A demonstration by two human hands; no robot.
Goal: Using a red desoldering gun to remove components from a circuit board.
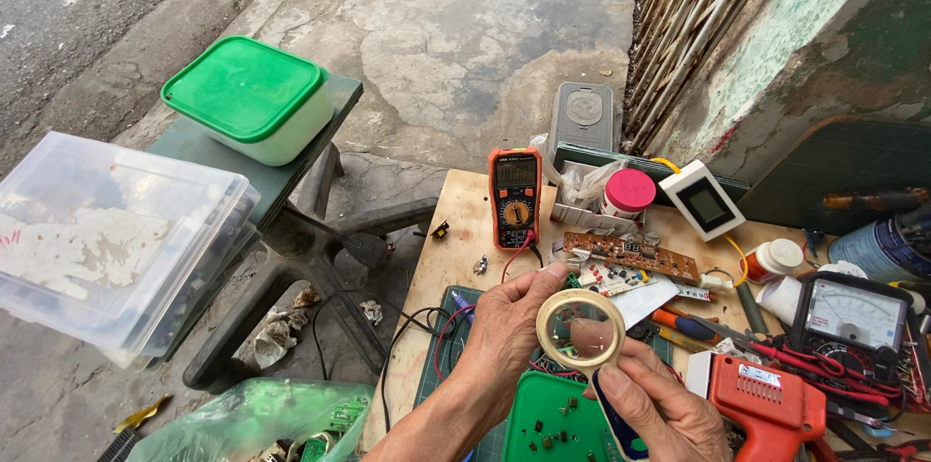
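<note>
Orange multimeter (515,196) with grey screen, white box display (703,199), analog meter dial (854,315)

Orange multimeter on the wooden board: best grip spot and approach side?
Grip the multimeter across its long side edges near the middle, coming from above. It lies flat and face-up; red and black leads leave its lower end, and a plastic bag crowds its right, so its left side is freer.

1. Roll of tape (580,329): cream-coloured ring, partly used, with a wide open core.
2. Pose: held upright on edge, its flat face turned toward the camera, so a fingertip shows through the core.
3. Position: raised above the front of the wooden workbench, over a green tray of small parts, gripped between both hands.
</note>
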